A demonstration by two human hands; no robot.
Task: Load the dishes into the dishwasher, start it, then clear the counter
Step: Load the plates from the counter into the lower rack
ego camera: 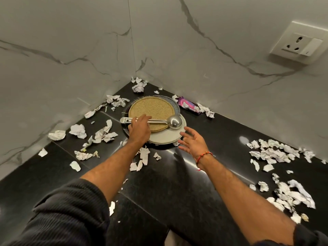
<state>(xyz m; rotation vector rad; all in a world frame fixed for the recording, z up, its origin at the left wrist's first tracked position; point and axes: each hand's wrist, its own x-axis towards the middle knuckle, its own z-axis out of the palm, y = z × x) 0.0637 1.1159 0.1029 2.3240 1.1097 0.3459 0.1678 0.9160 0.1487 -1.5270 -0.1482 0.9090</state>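
A stack of dishes stands in the far corner of the black counter: a white plate at the bottom front, and round woven tan mats on top of it. A steel ladle lies across the stack with its bowl to the right. My left hand lies over the ladle's handle, fingers curled on it. My right hand hovers just right of the white plate, fingers spread, holding nothing.
Crumpled paper scraps litter the counter on both sides of the stack and in the corner. A purple wrapper lies against the right wall. A wall socket sits high on the right. Marble walls close the corner.
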